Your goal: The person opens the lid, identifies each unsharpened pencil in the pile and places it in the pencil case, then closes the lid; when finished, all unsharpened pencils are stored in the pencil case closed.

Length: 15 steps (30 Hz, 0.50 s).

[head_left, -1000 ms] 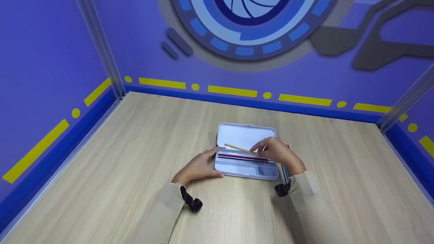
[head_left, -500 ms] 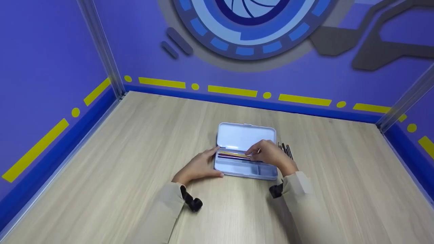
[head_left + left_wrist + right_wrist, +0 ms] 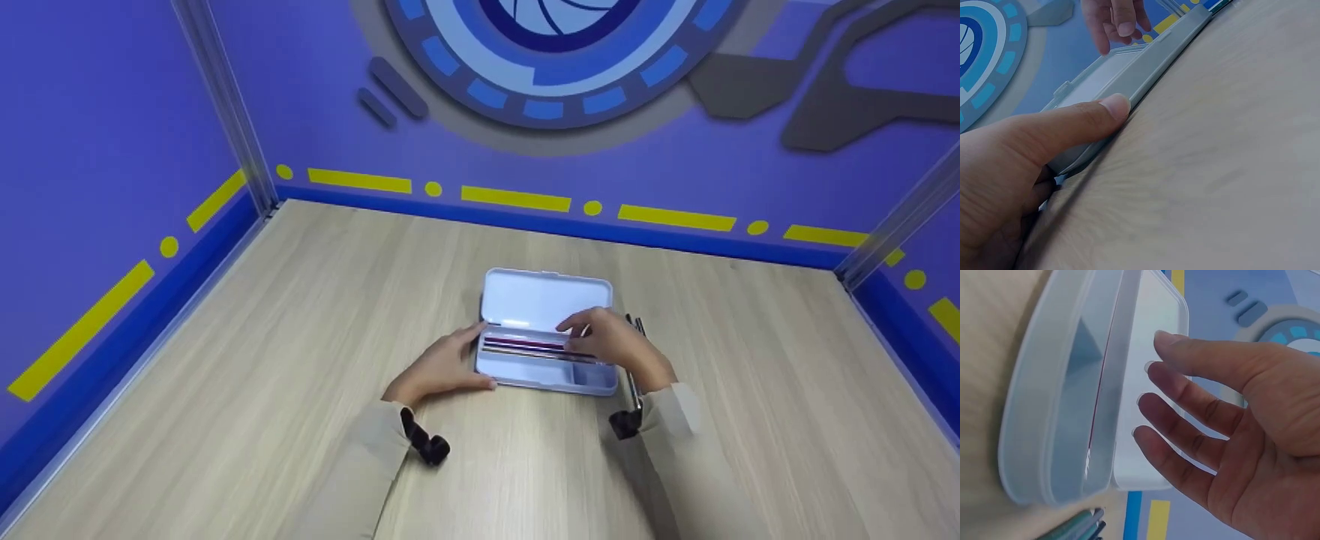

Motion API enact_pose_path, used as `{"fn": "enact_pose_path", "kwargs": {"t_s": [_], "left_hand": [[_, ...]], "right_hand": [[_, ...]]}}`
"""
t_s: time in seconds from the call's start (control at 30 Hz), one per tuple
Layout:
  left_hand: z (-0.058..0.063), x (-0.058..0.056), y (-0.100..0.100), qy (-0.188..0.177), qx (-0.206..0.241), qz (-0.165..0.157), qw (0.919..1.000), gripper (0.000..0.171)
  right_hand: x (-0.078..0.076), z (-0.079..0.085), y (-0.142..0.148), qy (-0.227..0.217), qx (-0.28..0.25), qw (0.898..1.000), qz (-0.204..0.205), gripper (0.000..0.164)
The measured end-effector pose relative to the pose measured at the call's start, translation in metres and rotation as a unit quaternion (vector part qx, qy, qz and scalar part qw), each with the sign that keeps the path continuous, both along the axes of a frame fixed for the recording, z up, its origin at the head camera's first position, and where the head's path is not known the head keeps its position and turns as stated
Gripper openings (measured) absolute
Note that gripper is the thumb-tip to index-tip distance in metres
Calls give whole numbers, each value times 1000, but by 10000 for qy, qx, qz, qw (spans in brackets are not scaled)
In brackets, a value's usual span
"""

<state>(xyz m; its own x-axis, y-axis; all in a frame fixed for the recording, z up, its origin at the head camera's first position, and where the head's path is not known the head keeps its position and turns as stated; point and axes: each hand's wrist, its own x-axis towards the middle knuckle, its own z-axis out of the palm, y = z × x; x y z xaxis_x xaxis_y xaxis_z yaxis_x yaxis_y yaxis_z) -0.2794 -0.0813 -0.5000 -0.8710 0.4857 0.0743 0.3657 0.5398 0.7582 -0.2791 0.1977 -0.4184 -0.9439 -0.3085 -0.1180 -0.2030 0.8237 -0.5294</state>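
Note:
A white pencil case [image 3: 525, 369] lies with its lid raised on the wooden table. Several pencils [image 3: 517, 346], dark red and yellowish, lie side by side in its back compartment. My left hand [image 3: 439, 367] holds the case's left end; in the left wrist view its thumb [image 3: 1095, 115] presses along the near wall. Above the back compartment's right part is my right hand [image 3: 615, 343]. The right wrist view shows that hand's fingers [image 3: 1168, 410] loosely bent and apart, with nothing between them. It covers the pencils' right ends in the head view.
Several dark pens or pencils [image 3: 634, 391] lie right of the case, partly behind the right wrist. The front tray has a small divided section [image 3: 595, 373] at its right end. Blue panels [image 3: 525, 161] stand behind and beside the table.
My right hand has lowered a yellow pencil into the back compartment beside the others, let it go and drawn back slightly to the right. The left hand has stayed on the case.

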Motion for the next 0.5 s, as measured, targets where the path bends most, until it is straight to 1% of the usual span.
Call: {"fn": "enact_pose_path", "kwargs": {"t_s": [0.3, 0.5], "left_hand": [[1, 0, 0, -11, -7, -7, 10000, 106], [1, 0, 1, -15, -31, 33, 10000, 105]], "right_hand": [[5, 0, 24, 338, -141, 9993, -80, 28], [9, -6, 47, 615, -322, 9974, -185, 30]]}}
